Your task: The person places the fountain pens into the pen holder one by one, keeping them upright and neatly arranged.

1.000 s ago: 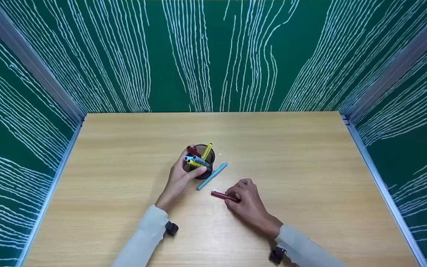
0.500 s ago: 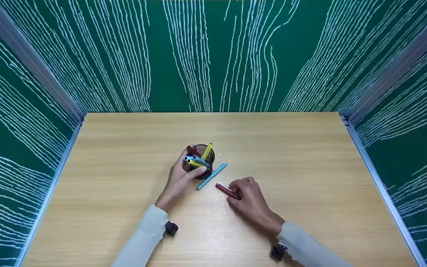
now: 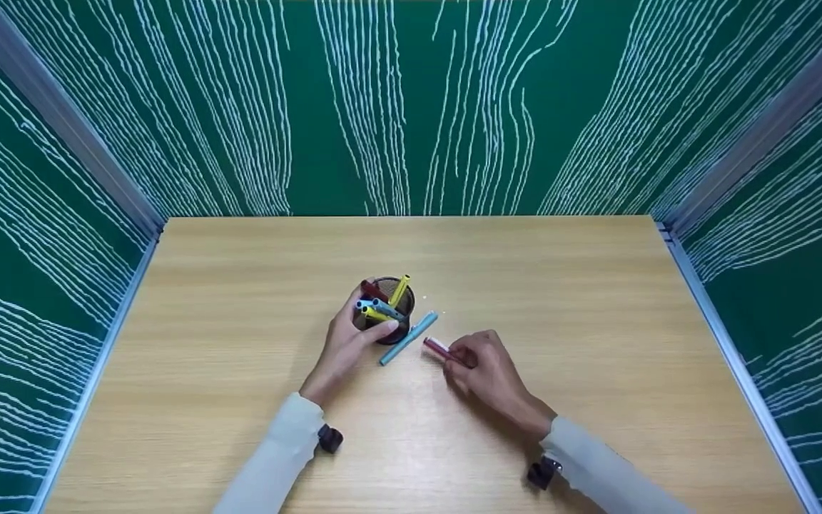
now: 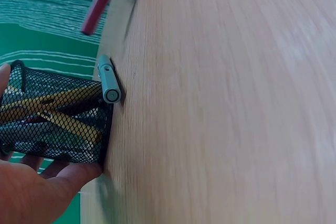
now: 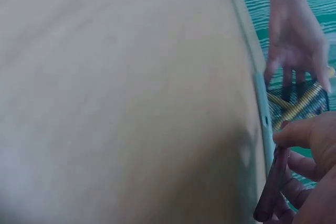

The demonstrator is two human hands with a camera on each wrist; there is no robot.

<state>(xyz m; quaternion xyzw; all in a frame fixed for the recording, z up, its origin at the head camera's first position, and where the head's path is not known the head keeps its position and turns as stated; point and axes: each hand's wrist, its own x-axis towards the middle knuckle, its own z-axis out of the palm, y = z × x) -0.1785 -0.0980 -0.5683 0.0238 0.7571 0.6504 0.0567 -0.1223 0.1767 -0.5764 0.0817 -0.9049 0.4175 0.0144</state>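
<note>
My left hand (image 3: 343, 348) is wrapped around a black mesh pen cup (image 3: 402, 333), thumb on the near side. Inside the cup lean yellow pens (image 3: 398, 291), light blue pens (image 3: 388, 308) and a dark red pen (image 3: 374, 291). A light blue pen (image 3: 409, 338) lies on the table just right of the cup; its end shows beside the cup's base in the left wrist view. Between thumb and fingers, my right hand (image 3: 494, 371) pinches another dark red pen (image 3: 437, 348), which points toward the light blue one. In the left wrist view this red pen (image 4: 97, 10) appears raised above the table.
The wooden table (image 3: 561, 285) is bounded by green walls (image 3: 454, 107) with white wavy lines at the back and sides. Metal rails (image 3: 739, 371) run along its side edges. A few tiny white specks (image 3: 424, 297) lie right of the cup.
My right hand has moved slightly up and right, and the red pen in it has turned to point more away from me. The left hand and cup stay still.
</note>
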